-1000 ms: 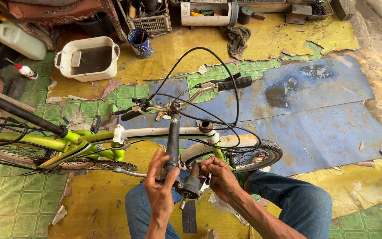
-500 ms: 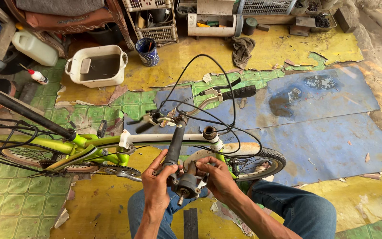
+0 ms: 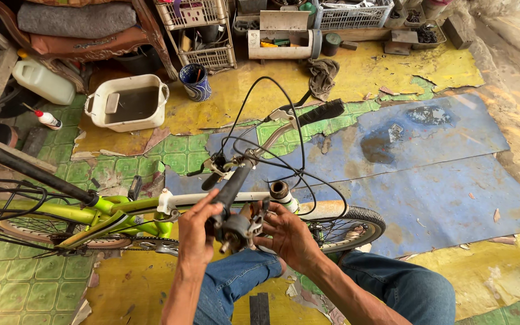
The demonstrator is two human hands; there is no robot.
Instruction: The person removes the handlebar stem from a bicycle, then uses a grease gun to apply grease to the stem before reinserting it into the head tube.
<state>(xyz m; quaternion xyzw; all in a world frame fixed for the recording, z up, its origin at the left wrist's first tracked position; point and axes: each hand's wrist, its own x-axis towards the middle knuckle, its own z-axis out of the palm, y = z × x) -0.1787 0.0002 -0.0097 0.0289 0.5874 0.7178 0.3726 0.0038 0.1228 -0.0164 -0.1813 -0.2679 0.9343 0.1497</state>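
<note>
**Both hands closed on the lower end of a detached handlebar stem**

Head view, from the left: a lime-green bicycle frame (image 3: 100, 213) lies on its side across patterned green floor tiles (image 3: 7, 283), its black seat post (image 3: 28, 171) running up toward the left edge. Behind it stand a white plastic jug (image 3: 43, 81) and a white tub of dark liquid (image 3: 129, 102), with a blue-patterned cup (image 3: 195, 81) just beside the tub.

Nearer the middle, the left hand (image 3: 197, 232) is wrapped around the lower part of the black handlebar stem (image 3: 233, 186), fingers curled shut on it. The stem's long axis runs from the hands up and to the right, toward the handlebar (image 3: 299, 117), so the bulk of the part lies away from the body and beyond the grip. At the stem's near end sits a dark clamp fitting (image 3: 236, 232), held between the two hands. The right hand (image 3: 287, 235) pinches that fitting from the right, fingertips pressed against it; it looks the closer of the two to the fitting's small parts. Just above the right hand the open head tube (image 3: 280, 191) of the frame shows, near the fitting but not joined to it. Black cables (image 3: 284, 96) loop above.

Rightward, the front wheel (image 3: 350, 225) rests on a worn blue sheet (image 3: 440, 174) laid over yellow flooring (image 3: 428, 72). Wire baskets (image 3: 197, 30) of tools line the back wall.
</note>
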